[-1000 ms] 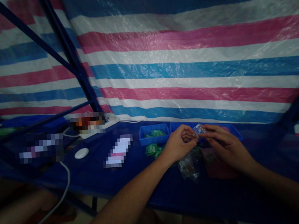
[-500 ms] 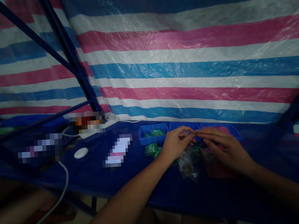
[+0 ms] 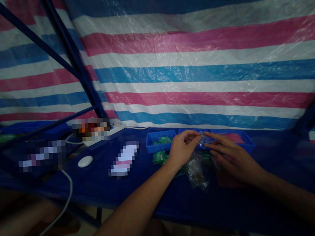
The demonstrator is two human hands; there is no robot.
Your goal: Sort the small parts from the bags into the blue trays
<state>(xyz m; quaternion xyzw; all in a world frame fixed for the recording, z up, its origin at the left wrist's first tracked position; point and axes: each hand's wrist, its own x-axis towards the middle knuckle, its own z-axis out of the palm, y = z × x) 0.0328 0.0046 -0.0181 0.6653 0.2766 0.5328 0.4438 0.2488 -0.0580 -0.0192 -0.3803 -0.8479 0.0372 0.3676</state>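
My left hand is closed, its thumb and fingers pinching a small clear plastic bag. My right hand comes in from the right with fingers stretched out and apart, the tips at the bag's right side. Below the hands lies a larger crumpled clear plastic bag whose contents are too dim to make out. Green packets lie left of it on the blue table, and a pinkish-red flat thing is partly covered by my right hand.
Behind my hands stand blue trays, one with green packets, one with pink pieces. Farther left are a blurred-out phone-like object, a white round disc, a power strip and a white cable. Striped sheeting hangs behind.
The fingers of my right hand have spread and shifted slightly down. The small clear bag now shows between my hands, where earlier the fingertips met and mostly hid it.
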